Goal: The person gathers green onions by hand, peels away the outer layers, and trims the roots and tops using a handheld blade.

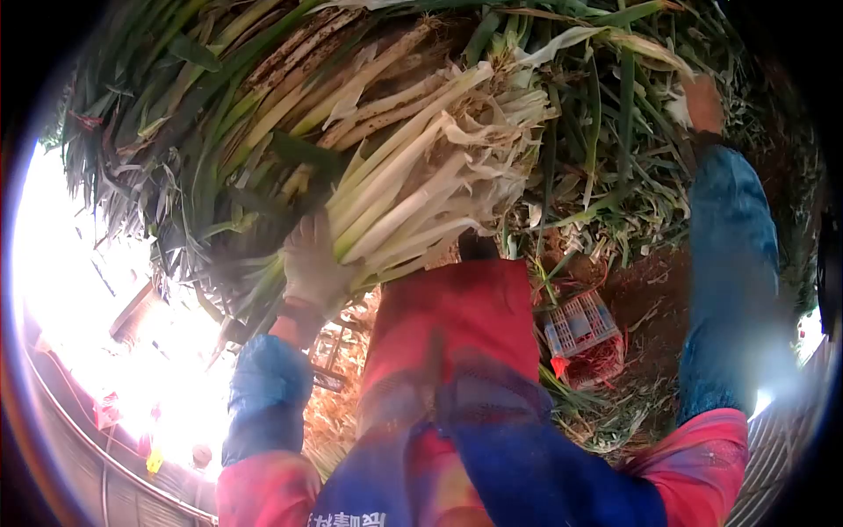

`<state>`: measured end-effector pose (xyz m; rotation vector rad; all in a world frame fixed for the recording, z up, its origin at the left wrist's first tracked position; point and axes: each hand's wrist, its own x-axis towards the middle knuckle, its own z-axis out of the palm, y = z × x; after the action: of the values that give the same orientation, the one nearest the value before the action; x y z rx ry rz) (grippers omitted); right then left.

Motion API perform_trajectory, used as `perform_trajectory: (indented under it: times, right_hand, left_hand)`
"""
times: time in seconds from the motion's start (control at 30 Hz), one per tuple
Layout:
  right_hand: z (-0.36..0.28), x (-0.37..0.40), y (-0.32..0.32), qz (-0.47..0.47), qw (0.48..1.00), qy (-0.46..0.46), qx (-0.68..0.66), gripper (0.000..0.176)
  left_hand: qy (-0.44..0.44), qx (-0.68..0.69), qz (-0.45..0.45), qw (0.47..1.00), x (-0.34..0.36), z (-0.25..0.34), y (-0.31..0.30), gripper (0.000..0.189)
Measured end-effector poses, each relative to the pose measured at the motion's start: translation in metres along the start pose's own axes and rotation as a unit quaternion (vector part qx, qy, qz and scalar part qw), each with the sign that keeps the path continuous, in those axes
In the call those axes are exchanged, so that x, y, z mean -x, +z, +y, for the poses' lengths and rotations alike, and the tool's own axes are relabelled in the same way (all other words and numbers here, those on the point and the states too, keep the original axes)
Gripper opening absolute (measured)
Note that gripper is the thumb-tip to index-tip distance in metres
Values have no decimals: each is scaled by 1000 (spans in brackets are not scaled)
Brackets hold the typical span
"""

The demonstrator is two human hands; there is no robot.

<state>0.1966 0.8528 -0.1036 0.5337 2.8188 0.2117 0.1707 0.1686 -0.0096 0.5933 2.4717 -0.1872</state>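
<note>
The person's got a big leek bundle (421, 167) hoisted up in front of the head cam, white stalks in the middle of the view and the green tops (176, 132) fanning off to the left. The gloved left hand (312, 263) has its grip curled tight around just a few stalks at the lower edge of the bundle. The right hand (705, 104) is way out at the far side, half buried in leaves, so there's no telling if that grip is closed on anything.

What could go sideways, imo:
- 1 hand is only pinching a few outer stalks, not the whole lot. Those could slide out or snap, and the rest would sag and spill.
- The 2 hands are well apart, so the loose middle could droop and drop stalks onto the soil (650, 299).
- The bundle blocks most of the view. Below it sit a plastic crate (578, 321) and some red mesh (597, 362) just beside it, so tripping looks possible.
</note>
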Motion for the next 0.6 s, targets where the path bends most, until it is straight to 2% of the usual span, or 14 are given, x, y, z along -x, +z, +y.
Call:
perform_trajectory:
  times: [0.03,0.1,0.13,0.17,0.2,0.27,0.3,0.4,0.43,0.47,0.5,0.57,0.6]
  right_hand:
    - [-16,9,-4,24,998,-61,0,27]
    - [-122,48,-58,89,972,-216,-11,36]
    - [-196,62,-91,-94,949,43,-297,52]
    - [-236,73,-75,-150,939,-39,-308,59]
    - [-284,104,-58,-94,926,-83,-357,59]
    - [-361,130,-24,-68,939,-144,-305,65]
    - [-390,146,-39,-14,963,-119,-242,59]
    - [-357,110,-11,-115,968,-126,-184,39]
    - [-327,86,-37,-179,969,-148,-83,21]
    - [-269,57,21,-39,993,-50,-98,16]
    - [-184,23,35,-79,993,-72,-42,17]
    - [-22,-41,54,-151,978,-128,65,20]
    - [-30,-29,38,-55,991,-119,8,19]
  left_hand:
    - [6,8,-4,1000,-2,-2,-3,106]
    - [18,14,-10,1000,-5,-3,-10,107]
    - [23,9,-15,1000,-5,-4,-12,107]
    - [30,4,-21,999,-6,-5,-13,107]
    - [32,-6,-16,999,-5,-7,-10,107]
    - [28,0,-30,999,-6,-9,-8,107]
    - [24,2,-38,999,-5,-11,-7,107]
    - [16,32,-40,999,-6,-10,-9,106]
    - [25,15,-26,999,-5,-12,-5,105]
    - [31,0,-10,999,-4,-14,1,104]
    - [37,-16,4,999,-3,-16,4,104]
    - [19,5,-38,999,-5,-11,-12,104]
    - [12,17,-61,998,-5,-7,-17,103]
